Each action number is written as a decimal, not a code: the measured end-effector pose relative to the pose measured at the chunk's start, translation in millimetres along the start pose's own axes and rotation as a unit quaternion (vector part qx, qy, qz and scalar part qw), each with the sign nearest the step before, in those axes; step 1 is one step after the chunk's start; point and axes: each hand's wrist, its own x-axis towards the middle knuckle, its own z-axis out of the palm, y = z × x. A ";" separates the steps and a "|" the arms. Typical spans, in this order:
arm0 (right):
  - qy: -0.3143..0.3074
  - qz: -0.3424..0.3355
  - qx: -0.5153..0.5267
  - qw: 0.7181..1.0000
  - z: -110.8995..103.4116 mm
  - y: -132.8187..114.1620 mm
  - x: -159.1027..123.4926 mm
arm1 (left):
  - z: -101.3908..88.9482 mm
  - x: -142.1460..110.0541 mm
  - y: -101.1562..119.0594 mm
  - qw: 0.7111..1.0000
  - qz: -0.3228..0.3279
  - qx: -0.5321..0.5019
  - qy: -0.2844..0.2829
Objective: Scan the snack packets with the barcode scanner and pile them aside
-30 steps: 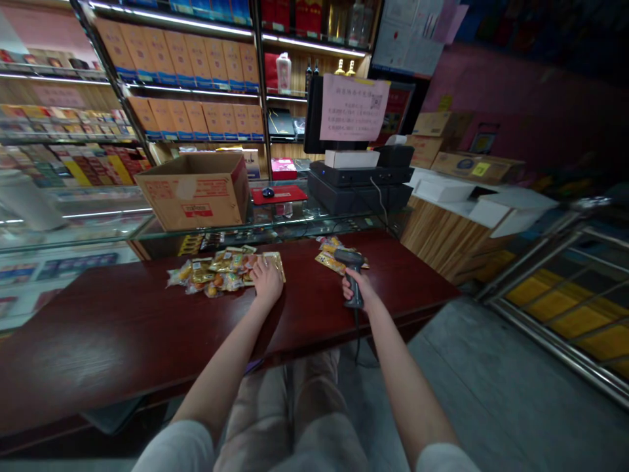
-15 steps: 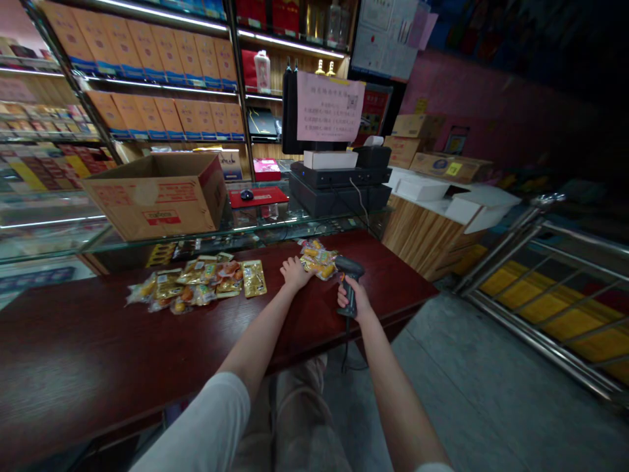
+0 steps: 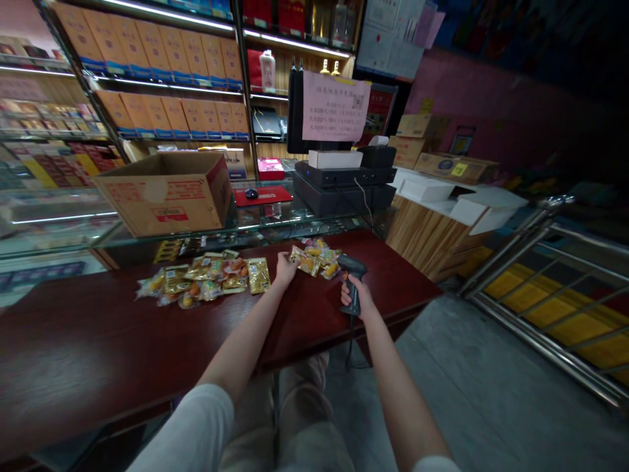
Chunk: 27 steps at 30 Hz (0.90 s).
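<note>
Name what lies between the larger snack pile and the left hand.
A flat gold packet lies between the pile and left hand, in the head view.

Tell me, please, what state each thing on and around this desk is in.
Cardboard box: upright, top open.
Scanner: upright, gripped in the right hand.
Snack packet: pinched at one end by the left hand.
Gold packet: lying flat.
Left-hand snack packs: loosely heaped.
Mouse: resting on its red mat.
Paper notice: fixed to the monitor.
</note>
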 end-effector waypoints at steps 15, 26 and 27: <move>-0.121 0.064 -0.038 0.990 108.5 42.3 -5.9 | -95.7 -19.5 -19.1 0.896 -0.057 -0.439 -0.025; -0.179 0.111 -0.023 0.977 125.4 63.8 6.9 | -121.5 -11.9 -21.4 0.837 -0.133 -0.524 -0.088; -0.181 0.114 -0.023 0.977 124.6 65.4 6.9 | -121.6 -10.8 -21.6 0.835 -0.135 -0.528 -0.081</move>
